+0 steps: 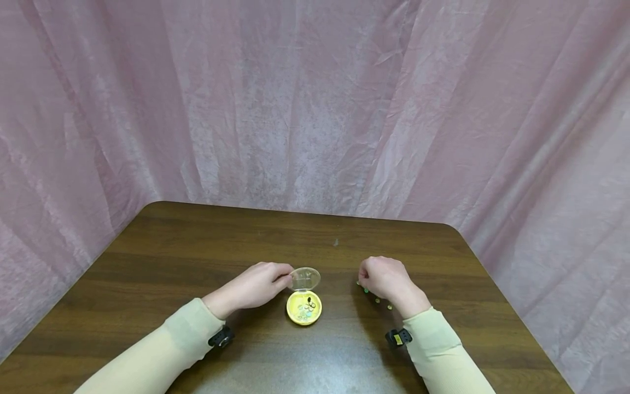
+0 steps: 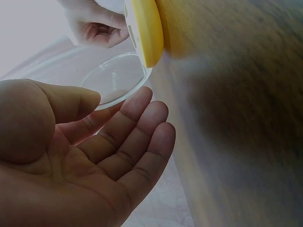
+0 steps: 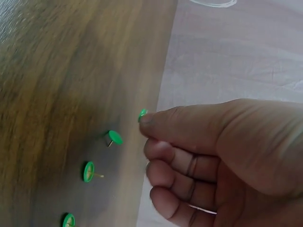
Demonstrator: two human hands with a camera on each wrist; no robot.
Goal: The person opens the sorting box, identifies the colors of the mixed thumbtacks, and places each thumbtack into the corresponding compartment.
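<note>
A round yellow container point(image 1: 304, 323) stands in front of me, its clear lid point(image 1: 305, 279) hinged up on the far side. My left hand point(image 1: 261, 283) pinches the lid's left edge between thumb and fingers; the other fingers are spread loosely in the left wrist view. Several small pieces, some dark, lie inside the container. To the right, my right hand point(image 1: 389, 276) pinches a green thumbtack point(image 3: 143, 113) at the tabletop, thumb tip against it and the remaining fingers curled. The index finger is mostly hidden behind the thumb.
Three more green thumbtacks lie in a slanting row beside the right hand: a near one point(image 3: 114, 137), a middle one point(image 3: 88, 171) and a far one point(image 3: 68, 220). The brown wooden table point(image 1: 221, 235) ends at a pink curtain point(image 1: 295, 109). A dark band point(image 1: 221, 336) circles the left wrist.
</note>
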